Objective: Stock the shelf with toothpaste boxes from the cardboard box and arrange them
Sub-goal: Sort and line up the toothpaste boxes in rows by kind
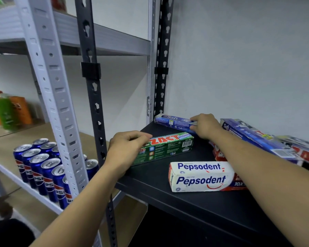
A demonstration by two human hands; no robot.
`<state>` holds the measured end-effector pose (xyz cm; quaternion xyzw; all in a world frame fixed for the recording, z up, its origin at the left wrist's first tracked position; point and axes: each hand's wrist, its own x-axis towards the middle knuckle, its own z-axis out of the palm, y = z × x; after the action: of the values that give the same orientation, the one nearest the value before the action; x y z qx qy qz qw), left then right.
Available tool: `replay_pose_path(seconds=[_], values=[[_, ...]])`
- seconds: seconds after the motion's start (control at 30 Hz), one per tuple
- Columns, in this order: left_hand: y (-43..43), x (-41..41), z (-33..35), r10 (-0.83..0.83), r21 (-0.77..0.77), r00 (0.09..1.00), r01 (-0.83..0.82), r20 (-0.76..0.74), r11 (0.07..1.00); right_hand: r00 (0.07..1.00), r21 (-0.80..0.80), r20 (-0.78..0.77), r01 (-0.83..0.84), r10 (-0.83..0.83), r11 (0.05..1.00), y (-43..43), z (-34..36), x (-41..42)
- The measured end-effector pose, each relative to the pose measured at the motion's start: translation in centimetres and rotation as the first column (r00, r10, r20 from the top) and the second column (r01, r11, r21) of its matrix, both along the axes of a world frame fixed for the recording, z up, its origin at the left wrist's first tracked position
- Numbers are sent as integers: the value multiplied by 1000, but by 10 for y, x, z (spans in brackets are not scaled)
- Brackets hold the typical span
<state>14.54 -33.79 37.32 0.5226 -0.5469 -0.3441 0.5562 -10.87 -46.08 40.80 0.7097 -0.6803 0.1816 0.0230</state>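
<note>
On the black shelf (168, 191) lie several toothpaste boxes. My left hand (125, 148) grips the left end of a green Zact box (169, 147) lying flat near the shelf's left edge. My right hand (204, 126) holds the right end of a blue Safi box (171, 121) at the back left corner. A white Pepsodent box (200, 176) lies near the front, partly under my right forearm. More boxes are piled at the right: another Safi box (251, 136) and a Zact box (305, 152). The cardboard box is out of view.
A black upright post (95, 97) and a white one (55, 90) stand to the left of the shelf. On the neighbouring wooden shelf stand several blue Pepsi cans (43, 168) and, further back, orange and green packets (7, 111). A white wall backs the shelf.
</note>
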Motion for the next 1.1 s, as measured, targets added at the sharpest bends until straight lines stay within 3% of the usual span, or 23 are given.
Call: replay_pose_path(seconds=[0.77, 1.1], values=[[-1, -1, -1, -10, -12, 1000, 10, -14, 1000, 996, -20, 92, 7, -5, 1000, 0, -6, -2], [-2, 0, -3, -5, -21, 1000, 5, -14, 1000, 999, 6, 37, 4, -5, 1000, -4, -8, -3]])
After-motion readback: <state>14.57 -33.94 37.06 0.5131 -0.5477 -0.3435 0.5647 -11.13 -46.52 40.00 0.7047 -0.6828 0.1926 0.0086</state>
